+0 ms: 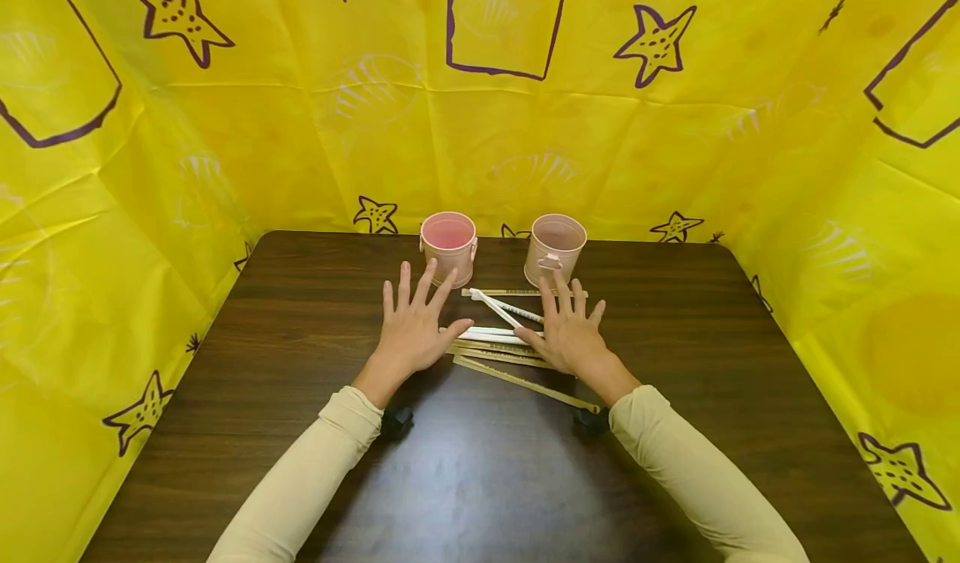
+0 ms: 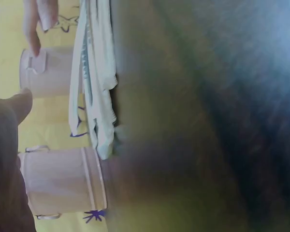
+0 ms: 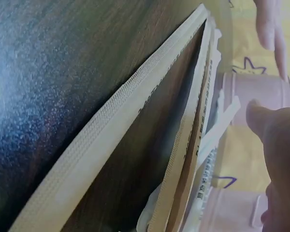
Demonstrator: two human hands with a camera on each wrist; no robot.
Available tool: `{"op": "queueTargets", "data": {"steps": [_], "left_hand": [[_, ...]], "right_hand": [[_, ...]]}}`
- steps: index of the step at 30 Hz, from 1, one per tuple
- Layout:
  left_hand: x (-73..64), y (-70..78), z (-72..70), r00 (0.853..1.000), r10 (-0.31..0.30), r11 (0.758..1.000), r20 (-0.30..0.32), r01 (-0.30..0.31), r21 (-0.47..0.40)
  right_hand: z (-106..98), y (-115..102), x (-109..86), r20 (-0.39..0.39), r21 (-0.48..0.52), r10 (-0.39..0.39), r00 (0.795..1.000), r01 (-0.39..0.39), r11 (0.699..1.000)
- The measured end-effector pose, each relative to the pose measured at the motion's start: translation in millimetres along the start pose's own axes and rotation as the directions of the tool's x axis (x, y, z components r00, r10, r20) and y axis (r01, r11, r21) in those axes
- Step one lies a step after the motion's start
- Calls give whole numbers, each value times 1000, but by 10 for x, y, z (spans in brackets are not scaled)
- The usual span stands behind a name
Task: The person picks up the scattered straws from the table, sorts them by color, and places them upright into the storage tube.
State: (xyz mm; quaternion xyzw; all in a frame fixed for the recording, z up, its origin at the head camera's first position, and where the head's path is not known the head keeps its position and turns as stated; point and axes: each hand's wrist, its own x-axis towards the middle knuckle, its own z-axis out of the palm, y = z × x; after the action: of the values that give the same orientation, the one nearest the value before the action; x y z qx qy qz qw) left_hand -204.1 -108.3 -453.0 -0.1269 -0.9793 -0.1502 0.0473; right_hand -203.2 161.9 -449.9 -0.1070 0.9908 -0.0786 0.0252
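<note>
Both hands are held palm down with fingers spread. My left hand (image 1: pixel 412 334) is beside the left ends of a loose pile of slim wrapped sticks, its thumb over them. My right hand (image 1: pixel 573 338) is over their right ends; whether it touches them I cannot tell. Some sticks are white (image 1: pixel 495 334), others tan (image 1: pixel 525 382) with printed lettering. In the right wrist view a tan wrapper (image 3: pixel 111 128) shows a ridged edge. Beyond the fingertips stand a left pink bucket (image 1: pixel 448 254) and a right pink bucket (image 1: pixel 555 250), both upright with small handles.
The dark wooden table (image 1: pixel 300 313) ends just behind the buckets. A yellow cloth (image 1: pixel 300 129) with starfish and fish drawings hangs around the back and sides. Dark straps or devices (image 1: pixel 397 423) sit under both wrists.
</note>
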Motion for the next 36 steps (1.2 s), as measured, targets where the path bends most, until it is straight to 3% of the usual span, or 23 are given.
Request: {"op": "queueTargets", "data": {"steps": [5, 14, 21, 29, 36], "left_hand": [[52, -27, -69, 999, 4, 1000, -32, -4, -13], [156, -74, -163, 993, 17, 998, -116, -23, -51], [324, -75, -282, 985, 35, 990, -169, -57, -127], [592, -122, -468, 986, 61, 972, -154, -94, -217], [818, -128, -548, 987, 54, 944, -153, -100, -316]], "right_hand": [[16, 9, 6, -64, 32, -83, 994, 86, 996], [87, -14, 13, -190, 86, -197, 962, 217, 972], [109, -39, 35, -304, 101, -263, 916, 305, 947], [165, -127, 70, -275, 147, -243, 930, 290, 946], [223, -122, 49, -300, 115, -236, 924, 281, 953]]}}
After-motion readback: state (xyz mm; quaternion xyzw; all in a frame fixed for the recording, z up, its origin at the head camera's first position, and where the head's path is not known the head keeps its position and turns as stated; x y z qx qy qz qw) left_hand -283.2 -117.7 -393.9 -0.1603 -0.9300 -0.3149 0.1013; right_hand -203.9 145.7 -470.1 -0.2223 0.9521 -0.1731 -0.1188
